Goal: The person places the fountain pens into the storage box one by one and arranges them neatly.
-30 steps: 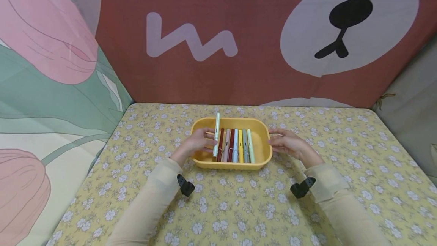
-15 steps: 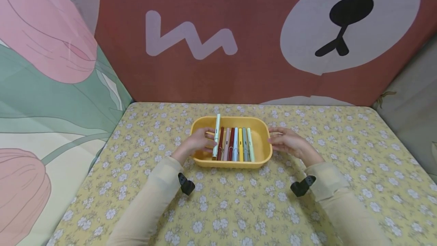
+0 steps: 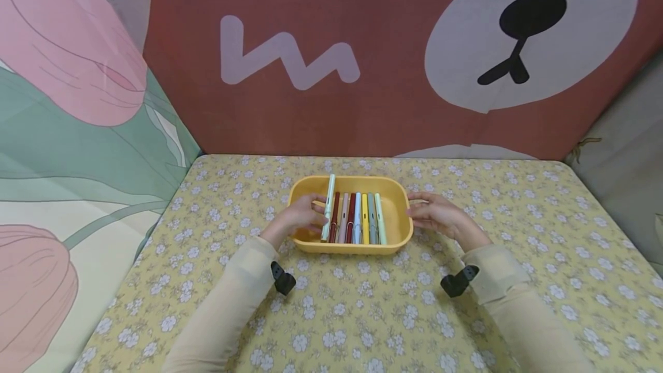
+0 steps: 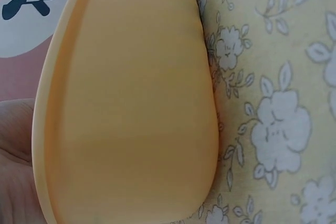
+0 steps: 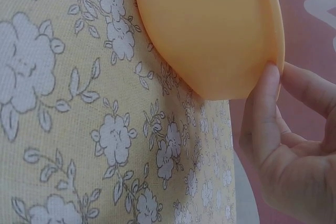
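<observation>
A yellow tray stands on the flowered cloth in the head view, with several pens lying side by side in it. They include a dark red pen, a yellow pen and a pale green pen. My left hand reaches over the left rim and pinches a mint pen, which slants at the left end of the row. Its fingers are out of sight behind the tray in the left wrist view. My right hand pinches the right end of the tray at its rim.
The flowered tablecloth spreads around the tray. A brown-red backdrop with a bear print rises at the table's far edge. Fabric panels hang at both sides. Each wrist carries a small black camera.
The mint pen in my left hand has sunk slightly, its near end shifting a little left and down into the tray. The right hand keeps its place on the rim.
</observation>
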Motion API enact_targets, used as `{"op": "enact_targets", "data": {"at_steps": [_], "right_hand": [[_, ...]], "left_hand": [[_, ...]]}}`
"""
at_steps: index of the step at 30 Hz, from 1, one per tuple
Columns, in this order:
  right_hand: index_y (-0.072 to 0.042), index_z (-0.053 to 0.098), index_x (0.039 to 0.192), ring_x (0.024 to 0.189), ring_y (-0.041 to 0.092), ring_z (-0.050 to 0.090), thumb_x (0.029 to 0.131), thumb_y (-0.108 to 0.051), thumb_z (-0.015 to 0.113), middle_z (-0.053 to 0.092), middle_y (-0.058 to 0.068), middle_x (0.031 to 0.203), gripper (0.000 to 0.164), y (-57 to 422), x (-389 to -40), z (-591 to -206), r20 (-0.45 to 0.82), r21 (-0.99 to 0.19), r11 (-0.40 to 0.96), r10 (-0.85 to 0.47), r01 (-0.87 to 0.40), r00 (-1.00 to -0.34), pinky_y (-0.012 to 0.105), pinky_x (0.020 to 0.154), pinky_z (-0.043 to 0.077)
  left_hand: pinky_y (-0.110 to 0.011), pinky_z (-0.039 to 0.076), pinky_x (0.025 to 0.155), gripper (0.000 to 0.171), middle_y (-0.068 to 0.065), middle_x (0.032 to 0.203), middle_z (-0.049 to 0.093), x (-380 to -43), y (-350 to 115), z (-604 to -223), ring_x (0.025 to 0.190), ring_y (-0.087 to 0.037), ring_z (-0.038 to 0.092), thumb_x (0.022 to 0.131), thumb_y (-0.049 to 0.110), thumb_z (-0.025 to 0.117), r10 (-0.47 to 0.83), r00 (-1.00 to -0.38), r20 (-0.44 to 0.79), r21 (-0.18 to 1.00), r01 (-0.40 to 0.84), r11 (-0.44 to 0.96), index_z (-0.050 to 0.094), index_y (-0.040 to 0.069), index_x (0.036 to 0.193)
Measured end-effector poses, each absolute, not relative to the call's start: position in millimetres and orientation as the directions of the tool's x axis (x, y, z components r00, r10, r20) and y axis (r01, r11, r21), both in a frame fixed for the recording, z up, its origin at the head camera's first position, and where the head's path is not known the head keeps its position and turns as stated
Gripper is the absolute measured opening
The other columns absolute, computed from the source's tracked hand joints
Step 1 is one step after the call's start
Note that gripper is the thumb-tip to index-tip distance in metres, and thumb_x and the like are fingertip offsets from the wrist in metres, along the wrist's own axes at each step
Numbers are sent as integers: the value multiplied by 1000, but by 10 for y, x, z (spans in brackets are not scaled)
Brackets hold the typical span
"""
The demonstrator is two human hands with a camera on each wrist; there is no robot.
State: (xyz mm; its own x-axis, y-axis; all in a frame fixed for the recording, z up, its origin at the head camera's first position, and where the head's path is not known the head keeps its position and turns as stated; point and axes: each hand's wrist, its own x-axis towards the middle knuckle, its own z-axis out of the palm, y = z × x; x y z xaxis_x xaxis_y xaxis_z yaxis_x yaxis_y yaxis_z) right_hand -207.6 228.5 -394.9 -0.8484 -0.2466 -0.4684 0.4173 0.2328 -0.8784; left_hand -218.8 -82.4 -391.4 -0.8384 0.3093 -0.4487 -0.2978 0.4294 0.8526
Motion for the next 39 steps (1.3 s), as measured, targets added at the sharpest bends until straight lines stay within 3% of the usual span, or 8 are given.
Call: {"op": "enact_targets", "data": {"at_steps": [11,23,28,39], "right_hand": [[1,25,147,82,4,67,95,-8,55,65,-5,96,60,2278,-2071,-3941,-470,-877,239,-245,417,-848,19,78,58],[2,26,146,84,6,67,95,-7,55,64,-3,98,59,2278,-2068,-3947,-461,-882,231,-251,410,-851,20,80,58],[2,26,146,83,6,67,95,-7,55,65,-4,98,59,2281,-2068,-3943,-460,-883,226,-251,411,-852,20,79,58],[3,25,147,84,5,67,95,-8,57,65,-4,98,62,2274,-2068,-3932,-455,-886,222,-263,406,-851,20,79,58]], "left_hand": [[-35,60,75,50,-25,128,52,-2167,-807,-3914,96,-29,66,91,-6,55,318,-807,-498,818,-316,480,37,-2,138],[-23,58,59,52,-21,116,55,-2188,-788,-3948,70,-18,63,88,-11,54,310,-785,-537,790,-338,512,38,-4,137],[-20,55,53,55,-16,108,54,-2189,-771,-3946,64,-15,60,87,-12,56,293,-785,-546,779,-347,523,37,-3,138],[-19,54,50,61,-18,113,53,-2200,-755,-3953,60,-14,59,86,-12,57,245,-776,-582,746,-389,540,36,4,141]]}}
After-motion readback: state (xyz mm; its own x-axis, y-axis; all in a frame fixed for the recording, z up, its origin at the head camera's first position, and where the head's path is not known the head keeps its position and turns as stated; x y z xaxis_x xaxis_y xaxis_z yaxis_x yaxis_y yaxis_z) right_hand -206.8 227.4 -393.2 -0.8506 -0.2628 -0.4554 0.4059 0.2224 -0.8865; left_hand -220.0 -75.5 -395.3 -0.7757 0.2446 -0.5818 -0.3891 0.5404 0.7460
